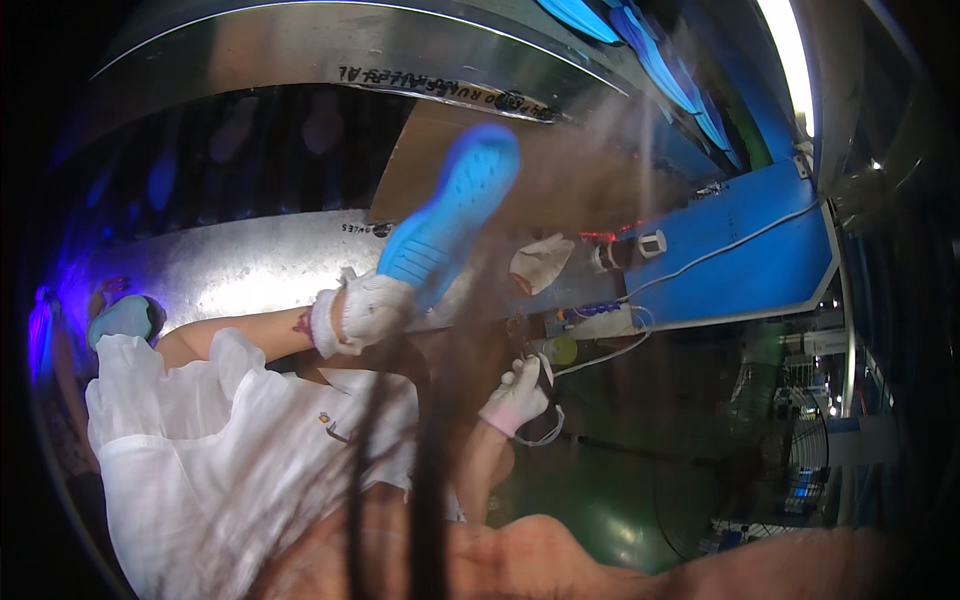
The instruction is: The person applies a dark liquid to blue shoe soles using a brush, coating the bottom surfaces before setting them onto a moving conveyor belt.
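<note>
My left hand [372,312], in a white knit glove, is closed round the heel end of a blue shoe sole [455,215]. The sole is held up at a tilt, its toe end pointing away, with grooves and small marks on its face. Lower and to the right, my right hand [516,398] wears a white glove. Its fingers are closed on a small dark-and-white tool [545,372], whose kind I cannot make out. A thin white cord [598,366] runs near this tool. Dark blurred strands partly cover the view.
A brown board [415,165] lies beyond the sole. Further right are a crumpled white glove [541,264], a white-capped container [652,244] and a blue panel [735,245]. Soles lie on the dark conveyor [270,150]. A co-worker's hand [112,287] is near a pale green sole [122,316].
</note>
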Demonstrator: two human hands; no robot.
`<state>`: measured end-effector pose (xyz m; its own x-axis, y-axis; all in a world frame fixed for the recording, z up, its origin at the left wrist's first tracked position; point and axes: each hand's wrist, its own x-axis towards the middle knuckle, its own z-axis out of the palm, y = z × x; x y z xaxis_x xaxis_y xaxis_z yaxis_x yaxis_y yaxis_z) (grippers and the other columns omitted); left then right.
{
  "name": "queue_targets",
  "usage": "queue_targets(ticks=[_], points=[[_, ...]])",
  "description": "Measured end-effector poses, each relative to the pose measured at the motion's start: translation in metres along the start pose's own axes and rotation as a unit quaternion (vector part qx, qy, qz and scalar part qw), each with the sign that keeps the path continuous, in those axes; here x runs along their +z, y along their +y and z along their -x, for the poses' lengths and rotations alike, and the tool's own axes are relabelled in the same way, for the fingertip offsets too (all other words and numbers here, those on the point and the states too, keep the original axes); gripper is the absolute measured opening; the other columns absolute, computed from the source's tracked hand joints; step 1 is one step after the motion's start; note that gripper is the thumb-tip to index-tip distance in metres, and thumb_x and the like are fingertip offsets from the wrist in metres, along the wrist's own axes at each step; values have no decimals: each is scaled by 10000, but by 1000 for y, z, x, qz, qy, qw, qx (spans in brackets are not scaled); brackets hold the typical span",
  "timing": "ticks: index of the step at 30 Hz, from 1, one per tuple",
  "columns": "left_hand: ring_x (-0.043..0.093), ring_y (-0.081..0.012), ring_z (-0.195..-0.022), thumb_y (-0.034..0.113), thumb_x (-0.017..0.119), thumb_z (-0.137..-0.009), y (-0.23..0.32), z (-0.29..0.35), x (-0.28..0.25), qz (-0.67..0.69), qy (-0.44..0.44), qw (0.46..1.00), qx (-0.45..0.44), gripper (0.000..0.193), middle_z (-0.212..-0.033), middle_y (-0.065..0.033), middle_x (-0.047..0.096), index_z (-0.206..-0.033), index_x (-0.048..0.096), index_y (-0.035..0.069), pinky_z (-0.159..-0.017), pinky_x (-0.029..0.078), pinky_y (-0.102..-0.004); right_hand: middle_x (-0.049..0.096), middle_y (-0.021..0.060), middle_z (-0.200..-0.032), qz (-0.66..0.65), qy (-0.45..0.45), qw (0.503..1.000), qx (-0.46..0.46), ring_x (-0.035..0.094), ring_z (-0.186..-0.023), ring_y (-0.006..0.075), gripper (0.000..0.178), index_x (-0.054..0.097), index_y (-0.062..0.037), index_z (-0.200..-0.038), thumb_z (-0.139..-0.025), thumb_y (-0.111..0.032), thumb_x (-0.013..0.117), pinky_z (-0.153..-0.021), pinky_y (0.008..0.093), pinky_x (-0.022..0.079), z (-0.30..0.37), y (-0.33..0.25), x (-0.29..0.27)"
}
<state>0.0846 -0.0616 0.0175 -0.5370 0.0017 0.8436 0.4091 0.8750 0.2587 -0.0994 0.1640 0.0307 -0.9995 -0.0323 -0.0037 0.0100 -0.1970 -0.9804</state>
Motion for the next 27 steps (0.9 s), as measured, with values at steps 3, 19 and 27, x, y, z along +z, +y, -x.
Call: queue_targets(ticks=[3,19,27], points=[[624,-296,-1133,357,578,-958,-19,37,54,42,-37,998,-31,478,-1335,-136,556,-1343,558,76,-913,563,-412,602,48,-760,-8,3,999,33,483,-534,57,193,650,51,-1075,-957,-98,618,-468,181,388,-12,12,-3],[641,-327,-1109,473,548,-953,-41,21,111,762,138,255,-579,586,-1330,-162,573,-1392,514,86,-883,583,-444,735,162,-807,399,-184,886,-147,740,-827,254,215,725,-42,-952,-835,-217,768,-750,383,552,-18,85,100],[652,-338,-1082,527,526,-953,-14,1,120,769,134,301,-548,633,-1305,-172,592,-1406,500,87,-860,591,-456,718,131,-898,281,-220,915,-186,697,-789,231,194,707,-5,-1000,-828,-68,771,-741,348,557,9,3,62]])
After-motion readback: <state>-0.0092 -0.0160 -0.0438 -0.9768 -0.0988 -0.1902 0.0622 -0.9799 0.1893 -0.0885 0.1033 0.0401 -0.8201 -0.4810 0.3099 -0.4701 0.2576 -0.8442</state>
